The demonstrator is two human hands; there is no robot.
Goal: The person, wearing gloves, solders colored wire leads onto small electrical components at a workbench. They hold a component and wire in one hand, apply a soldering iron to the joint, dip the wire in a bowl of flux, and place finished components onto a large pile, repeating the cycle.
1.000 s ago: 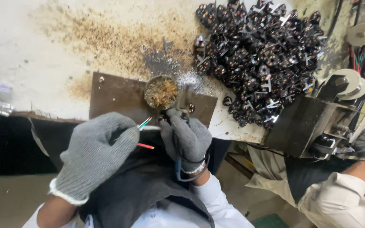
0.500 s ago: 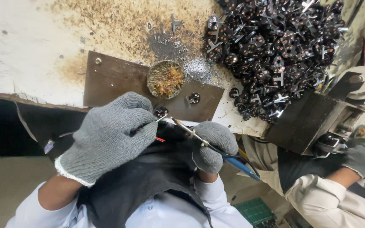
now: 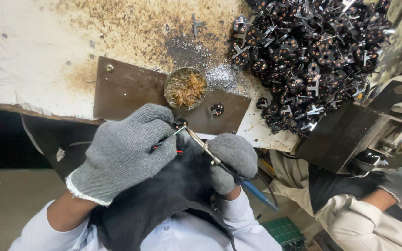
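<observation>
Workbench edge (image 3: 33, 109): left hand (image 3: 126, 151) pinches wires (image 3: 166, 145), right hand (image 3: 231, 160) grips soldering iron (image 3: 201, 146) (parts pile (image 3: 312, 56) crowds right).

- Honestly, no packages, labels, signs or screens that I can spot anywhere in this view.
- Closest thing to a container is the small round tin (image 3: 185, 88) on the brown plate at the bench edge: open top, dull metal rim, brownish-gold tangle inside, no label showing on it.
- There's a green grid-patterned crate thing (image 3: 282, 231) down low near the bottom edge, only a corner of it visible, can't tell if it has any marking.
</observation>
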